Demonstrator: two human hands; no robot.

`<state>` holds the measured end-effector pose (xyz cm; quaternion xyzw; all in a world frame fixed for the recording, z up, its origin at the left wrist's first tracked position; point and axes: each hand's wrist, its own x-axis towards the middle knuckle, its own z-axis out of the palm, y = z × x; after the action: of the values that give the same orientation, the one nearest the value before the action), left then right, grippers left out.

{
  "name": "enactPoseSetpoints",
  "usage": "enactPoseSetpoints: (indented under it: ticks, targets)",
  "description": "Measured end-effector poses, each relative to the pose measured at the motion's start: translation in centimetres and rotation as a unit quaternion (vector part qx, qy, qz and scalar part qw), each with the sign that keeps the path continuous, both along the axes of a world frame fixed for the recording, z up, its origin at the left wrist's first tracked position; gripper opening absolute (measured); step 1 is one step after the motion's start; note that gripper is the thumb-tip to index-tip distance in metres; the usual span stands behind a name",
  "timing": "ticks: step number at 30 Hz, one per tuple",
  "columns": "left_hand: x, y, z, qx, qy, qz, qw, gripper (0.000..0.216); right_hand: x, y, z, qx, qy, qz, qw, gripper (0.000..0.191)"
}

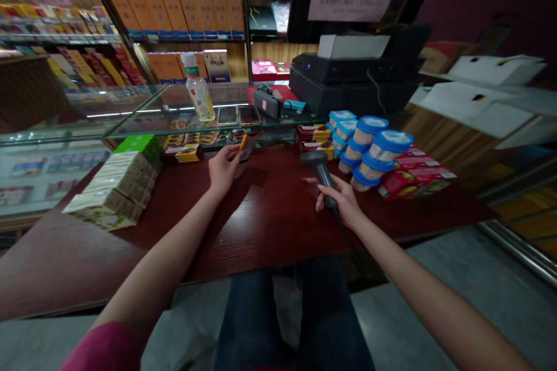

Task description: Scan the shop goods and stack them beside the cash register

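My left hand (224,169) pinches a small flat packet (244,145) with an orange edge, held just above the dark red wooden counter (270,203). In my right hand (342,200) is a grey handheld barcode scanner (322,173), its head tilted up and to the left, with a cable trailing down from the handle. Left of my left hand lies a short pile of dark and yellow packets (188,153). A taller stack of similar packets (313,138) stands beyond the scanner. Blue-lidded tubs (369,153) are stacked close to the right of my right hand.
Green and white cartons (117,188) line the counter's left side; red boxes (418,171) sit at the far right. Behind is a glass display case (152,113) bearing a drink bottle (199,93). A black register (352,81) stands at the back right. Shelves of boxes rise behind.
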<state>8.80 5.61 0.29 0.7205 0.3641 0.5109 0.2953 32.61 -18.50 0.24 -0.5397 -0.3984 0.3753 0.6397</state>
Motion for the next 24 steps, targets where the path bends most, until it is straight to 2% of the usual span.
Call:
enactPoseSetpoints:
  ticks: [2, 4, 6, 9, 11, 13, 16, 20, 24]
  targets:
    - [3.2, -2.0, 1.0, 0.064, 0.078, 0.000, 0.995, 0.024, 1.5, -1.7, -0.2, -0.008, -0.015, -0.013, 1.000, 0.039]
    - [6.7, -3.8, 2.4, 0.139, 0.178, 0.004, 0.974, 0.026, 2.6, -2.8, -0.5, -0.014, -0.015, -0.022, 1.000, 0.046]
    - [10.0, -5.1, 3.9, 0.228, 0.273, -0.020, 0.934, 0.029, 3.2, -3.3, -0.9, -0.012, 0.003, -0.032, 0.999, 0.047]
    - [14.5, -6.4, 5.5, 0.342, 0.373, -0.089, 0.858, 0.032, 3.5, -3.2, -1.5, -0.001, 0.028, -0.049, 0.998, 0.044]
    - [16.9, -6.9, 5.7, 0.376, 0.422, -0.121, 0.816, 0.034, 3.5, -3.0, -1.8, 0.005, 0.038, -0.065, 0.997, 0.051]
    - [18.6, -7.2, 5.1, 0.379, 0.459, -0.133, 0.792, 0.036, 3.5, -3.0, -2.1, 0.009, 0.043, -0.081, 0.996, 0.061]
    - [20.0, -7.2, 3.5, 0.358, 0.479, -0.127, 0.792, 0.042, 3.7, -3.0, -2.5, 0.009, 0.040, -0.095, 0.995, 0.065]
    - [21.0, -6.5, 2.0, 0.323, 0.458, -0.132, 0.818, 0.049, 3.8, -3.1, -2.9, 0.011, 0.039, -0.101, 0.994, 0.060]
    - [19.9, -6.1, 0.8, 0.329, 0.411, -0.153, 0.836, 0.055, 3.8, -3.2, -2.7, 0.004, 0.033, -0.076, 0.997, 0.063]
